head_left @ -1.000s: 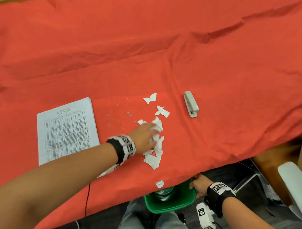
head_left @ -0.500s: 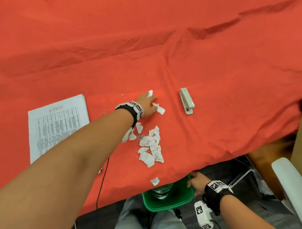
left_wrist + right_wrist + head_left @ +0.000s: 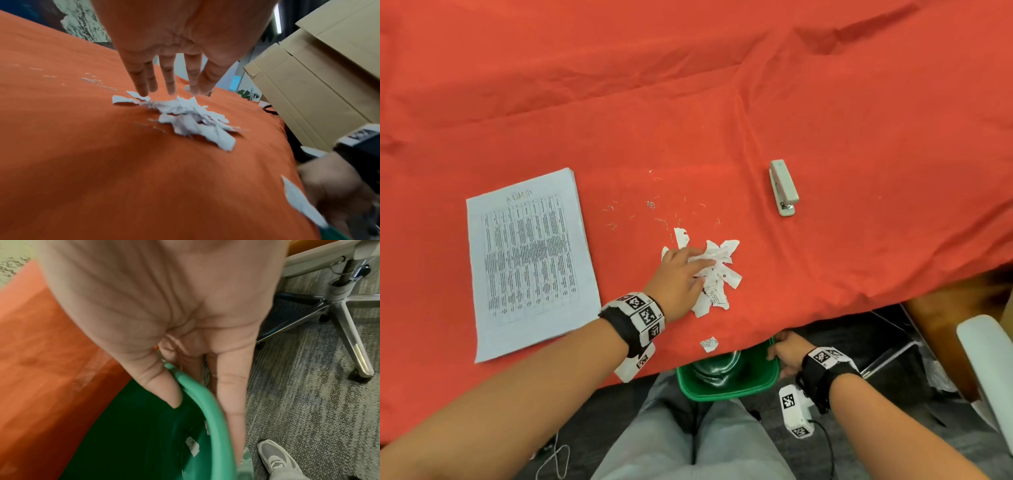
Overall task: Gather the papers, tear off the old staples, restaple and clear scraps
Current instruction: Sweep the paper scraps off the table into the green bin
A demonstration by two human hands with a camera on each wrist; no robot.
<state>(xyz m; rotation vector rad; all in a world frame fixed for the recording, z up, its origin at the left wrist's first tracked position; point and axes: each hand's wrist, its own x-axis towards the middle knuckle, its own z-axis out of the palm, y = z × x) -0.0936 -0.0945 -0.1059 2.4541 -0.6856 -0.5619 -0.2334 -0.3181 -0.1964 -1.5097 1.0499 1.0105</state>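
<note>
Pressing scraps, left hand (flat)

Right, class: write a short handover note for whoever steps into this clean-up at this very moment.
Left hand: open, straight fingers pressing on the pile of paper scraps on the red cloth.
Right hand: grips the rim of the green bin, held below the table edge.
Paper stack lies flat at the left; stapler at the right.
Done: scraps heaped.
Left: sweep the pile, the stray scrap near the edge and the loose staples into the bin.
</note>
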